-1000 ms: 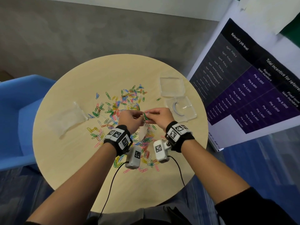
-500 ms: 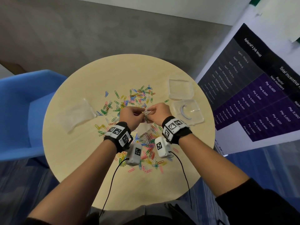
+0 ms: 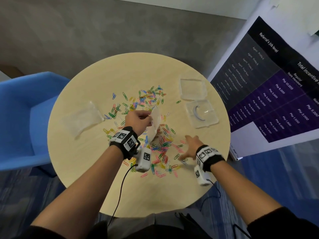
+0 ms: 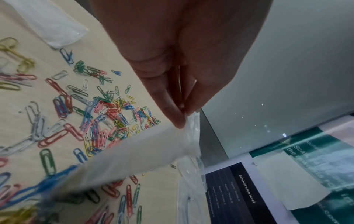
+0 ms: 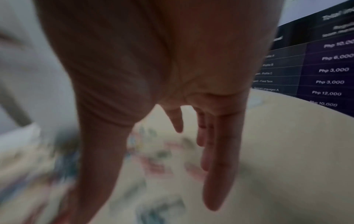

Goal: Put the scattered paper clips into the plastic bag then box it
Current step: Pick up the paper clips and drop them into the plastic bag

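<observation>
Left hand point(image 3: 138, 118) has a fingertip-and-thumb grip pinching the top edge of a thin, crinkly clear plastic bag point(image 3: 155, 125), which hangs down over the pile. Glossy multicolored paper clips point(image 3: 150, 100) lie scattered across the round, pale wood-grain surface point(image 3: 86, 169). Right hand point(image 3: 190, 147) hovers flat over the clips near the edge, fingers spread, holding nothing. The clear square box point(image 3: 202, 114) sits open at the right.

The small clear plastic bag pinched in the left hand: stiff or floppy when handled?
Probably floppy: the small clear plastic bag hangs limp from the left hand, which pinches only its top edge. Likely very light, since that pinch carries it. Its mouth may sag closed while the open right hand gathers coloured paper clips.
</observation>
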The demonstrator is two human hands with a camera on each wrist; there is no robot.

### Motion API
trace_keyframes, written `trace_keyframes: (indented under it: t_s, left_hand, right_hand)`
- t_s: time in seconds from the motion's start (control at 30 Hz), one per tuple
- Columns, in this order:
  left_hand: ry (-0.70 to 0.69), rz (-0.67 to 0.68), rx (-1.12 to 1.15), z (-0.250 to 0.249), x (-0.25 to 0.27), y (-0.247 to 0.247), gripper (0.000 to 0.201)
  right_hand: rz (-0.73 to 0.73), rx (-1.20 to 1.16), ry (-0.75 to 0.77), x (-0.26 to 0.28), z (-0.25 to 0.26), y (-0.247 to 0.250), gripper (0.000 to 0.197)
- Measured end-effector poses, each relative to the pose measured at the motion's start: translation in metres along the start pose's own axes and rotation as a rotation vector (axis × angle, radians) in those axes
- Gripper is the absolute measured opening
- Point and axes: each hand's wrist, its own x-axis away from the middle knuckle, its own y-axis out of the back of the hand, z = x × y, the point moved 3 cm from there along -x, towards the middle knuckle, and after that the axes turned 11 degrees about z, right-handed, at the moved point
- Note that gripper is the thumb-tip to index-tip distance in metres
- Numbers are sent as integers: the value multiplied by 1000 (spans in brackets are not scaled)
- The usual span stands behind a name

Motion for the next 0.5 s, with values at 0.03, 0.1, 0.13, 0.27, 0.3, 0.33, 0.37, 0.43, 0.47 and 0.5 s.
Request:
trace_keyframes:
  t_s: [0.03, 0.1, 0.13, 0.27, 0.3, 0.33, 0.37, 0.43, 0.47, 0.5]
  left_hand:
    - [-7, -8, 16, 0, 1, 2, 21]
    - [-17, -20, 54, -1, 2, 7, 20]
    - [-18, -22, 71, -1, 2, 10, 20]
    - [-33, -35, 66, -4, 7, 20, 17]
    - [-37, -34, 64, -4, 9, 23, 18]
    - [-41, -30, 63, -3, 10, 25, 18]
    - [-41, -27, 52, -2, 11, 27, 18]
    - [-23, -28, 38, 2, 13, 29, 16]
    - [-16, -26, 36, 3, 15, 30, 16]
    - [-12, -18, 33, 4, 16, 31, 16]
  right_hand:
    - [0, 67, -1, -3, -6, -16, 132]
    - [-60, 134, 45, -1, -8, -41, 141]
    - [-95, 140, 79, 0, -6, -52, 143]
    - [-148, 43, 242, -3, 12, -74, 129]
    - [-161, 25, 274, -5, 18, -74, 123]
    - [-183, 12, 303, -6, 25, -74, 117]
    - [-213, 11, 329, -8, 32, -72, 112]
    - [-259, 35, 358, -12, 45, -69, 107]
    - [-276, 63, 366, -14, 50, -68, 102]
    - [-292, 98, 376, -16, 54, -67, 95]
